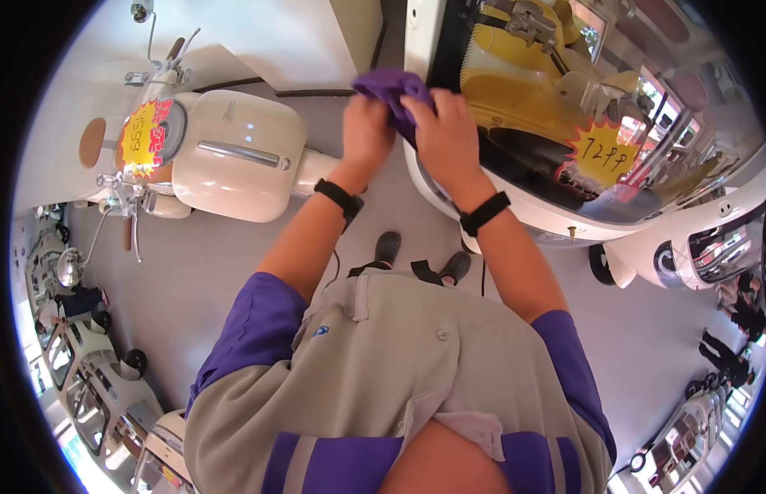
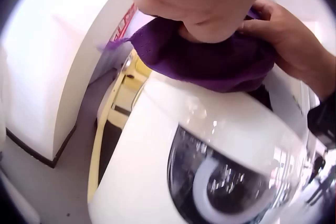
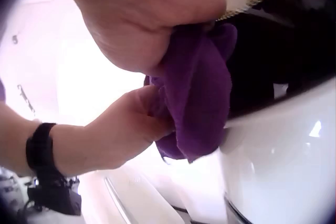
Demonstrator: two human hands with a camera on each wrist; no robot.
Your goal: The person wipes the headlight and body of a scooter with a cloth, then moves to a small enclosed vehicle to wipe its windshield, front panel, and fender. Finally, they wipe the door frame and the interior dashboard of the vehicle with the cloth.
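1. Head view, looking down the person's body: both forearms reach away from the chest and meet at the near edge of a small white enclosed vehicle (image 1: 515, 216) on the right. The left hand (image 1: 366, 130) and the right hand (image 1: 443, 132) both grasp a purple cloth (image 1: 391, 86), fingers curled into it, bunching it between them right at the vehicle's white rim beside its dark windscreen. Each wrist wears a black band. A yellow starburst price tag (image 1: 604, 152) sits behind the glass, to the right of the hands. To the left stands a cream scooter (image 1: 235, 156) with its own yellow and red tag (image 1: 144, 136). The person's dark shoes (image 1: 388, 245) show on the grey floor (image 1: 226, 263) below the hands.

2. Left wrist view: the left hand (image 2: 202, 3) fills the top of the picture, knuckles toward the camera, clenched on the purple cloth (image 2: 205, 58), which lies against the vehicle's glossy white body (image 2: 157, 155). The right hand (image 2: 289, 40) comes in from the right, its fingers pinching the same cloth. A round headlamp (image 2: 226, 182) sits lower down on the vehicle.

3. Right wrist view: the right hand (image 3: 142, 19) is at the top, closed round the cloth (image 3: 197, 92), which hangs down in a fold and touches the white panel (image 3: 283, 155). The left hand (image 3: 123, 132) reaches in from the left, fingers gripping the cloth's lower edge, black wristband (image 3: 39, 148) visible.
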